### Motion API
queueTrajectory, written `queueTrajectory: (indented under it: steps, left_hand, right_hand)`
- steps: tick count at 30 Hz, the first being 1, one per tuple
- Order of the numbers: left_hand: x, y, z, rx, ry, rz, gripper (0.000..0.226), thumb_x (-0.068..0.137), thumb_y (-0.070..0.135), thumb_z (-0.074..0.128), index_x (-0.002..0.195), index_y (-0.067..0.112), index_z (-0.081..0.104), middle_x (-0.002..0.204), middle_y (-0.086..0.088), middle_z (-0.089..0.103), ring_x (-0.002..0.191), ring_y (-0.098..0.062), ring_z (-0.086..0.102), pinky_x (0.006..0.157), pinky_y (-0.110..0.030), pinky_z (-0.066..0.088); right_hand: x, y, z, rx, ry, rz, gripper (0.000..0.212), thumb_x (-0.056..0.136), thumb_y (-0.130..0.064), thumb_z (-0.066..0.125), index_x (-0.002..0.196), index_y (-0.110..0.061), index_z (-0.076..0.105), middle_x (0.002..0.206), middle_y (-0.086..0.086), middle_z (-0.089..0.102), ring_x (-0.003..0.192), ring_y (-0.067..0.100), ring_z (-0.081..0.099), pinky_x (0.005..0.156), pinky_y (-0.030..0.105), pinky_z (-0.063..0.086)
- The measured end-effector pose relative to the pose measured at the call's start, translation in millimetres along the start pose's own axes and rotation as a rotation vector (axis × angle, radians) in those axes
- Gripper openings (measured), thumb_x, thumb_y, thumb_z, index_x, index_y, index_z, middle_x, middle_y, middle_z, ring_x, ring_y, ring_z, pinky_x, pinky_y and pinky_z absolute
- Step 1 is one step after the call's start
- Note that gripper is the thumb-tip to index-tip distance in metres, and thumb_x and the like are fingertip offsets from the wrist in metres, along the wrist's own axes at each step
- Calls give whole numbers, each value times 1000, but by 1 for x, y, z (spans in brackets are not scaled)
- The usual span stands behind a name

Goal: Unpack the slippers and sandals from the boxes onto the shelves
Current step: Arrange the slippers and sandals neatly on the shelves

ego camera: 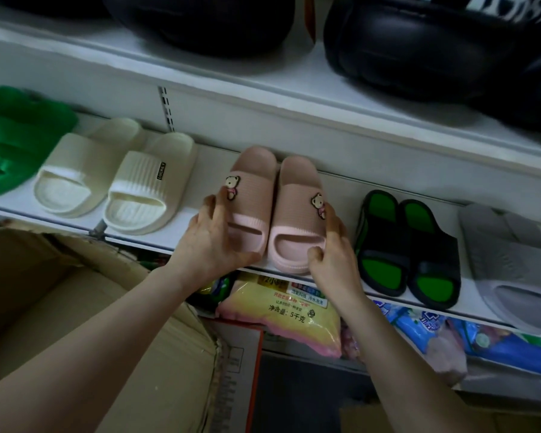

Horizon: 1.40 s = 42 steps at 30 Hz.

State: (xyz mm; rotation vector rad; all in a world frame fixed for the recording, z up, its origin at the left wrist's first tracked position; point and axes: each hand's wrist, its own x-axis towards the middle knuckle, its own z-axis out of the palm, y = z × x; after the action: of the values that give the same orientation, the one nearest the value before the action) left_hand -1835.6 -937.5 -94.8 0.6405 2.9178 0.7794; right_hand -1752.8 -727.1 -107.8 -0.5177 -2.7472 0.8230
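A pair of pink slippers with bear badges lies side by side on the white middle shelf, toes toward me. My left hand grips the left slipper's toe end and outer side. My right hand holds the right slipper's outer edge, thumb at its front. An open cardboard box stands below at the left; its inside is dark.
On the same shelf lie green slippers, cream slippers, black-and-green slides and grey slippers. Black shoes fill the shelf above. Below are a yellow bag and blue packets.
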Motion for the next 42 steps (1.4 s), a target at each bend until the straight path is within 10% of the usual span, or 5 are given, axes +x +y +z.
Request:
queueTrajectory:
  steps: [17, 26, 35, 42]
  left_hand:
    - [-7, 0, -6, -6, -52, -7, 131, 58, 74, 69, 152, 23, -6, 154, -10, 14, 129, -37, 41, 102, -48, 41]
    - [-25, -65, -60, 152, 136, 200, 92, 82, 54, 63, 151, 7, 23, 154, -20, 27, 143, -37, 25, 115, -46, 27]
    - [-11, -208, -142, 163, 144, 72, 98, 78, 49, 71, 151, 8, 20, 152, -26, 25, 142, -40, 21, 117, -50, 22]
    - [19, -253, -147, -15, -46, -42, 117, 74, 55, 73, 153, 25, -8, 158, -21, 7, 147, -33, 8, 118, -46, 20]
  right_hand:
    - [0, -11, -6, -89, -41, 51, 82, 90, -11, 49, 157, -28, 6, 148, 17, 32, 115, 41, 54, 93, 42, 48]
    - [-10, -88, 10, -112, 320, -103, 68, 82, -14, 42, 149, -7, 29, 143, 29, 37, 127, 46, 40, 107, 52, 38]
    - [-6, -210, 103, 5, 53, -150, 71, 98, -24, 50, 155, -32, 9, 158, 10, 20, 143, 33, 28, 110, 47, 38]
    - [23, -241, 144, -52, -72, 66, 72, 99, -23, 49, 157, -27, 6, 154, 14, 27, 120, 38, 51, 90, 40, 46]
